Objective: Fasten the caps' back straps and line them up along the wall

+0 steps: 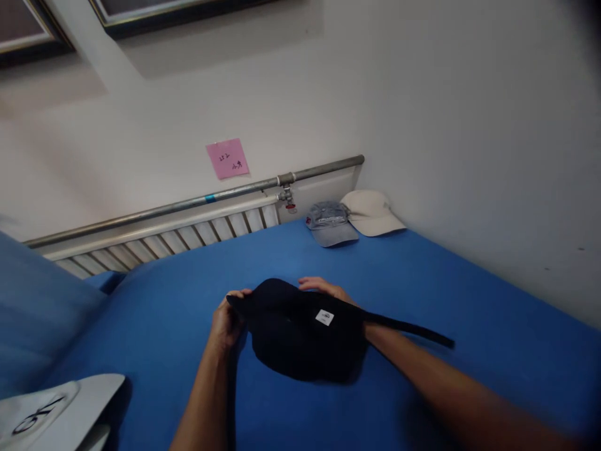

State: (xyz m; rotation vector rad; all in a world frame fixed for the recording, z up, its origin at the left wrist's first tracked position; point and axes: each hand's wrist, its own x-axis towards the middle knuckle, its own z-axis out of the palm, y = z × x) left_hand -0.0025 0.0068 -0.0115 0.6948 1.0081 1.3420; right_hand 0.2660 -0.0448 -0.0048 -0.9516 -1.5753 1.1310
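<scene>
Blue bench (178, 313) spread beneath the black cap (305, 344), whose handling seemed the step in hand, left hand (228, 322) with fingers pinched narrow on its left edge, right hand (331, 289) at its far side (grip: couldn't tell), strap (413, 327) jutting right of it, next move likely calling for steady two-handed support.

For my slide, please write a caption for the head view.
Left hand holding a dark cap by its edge, right hand behind it, grey cap and cream cap beyond on blue surface.
</scene>
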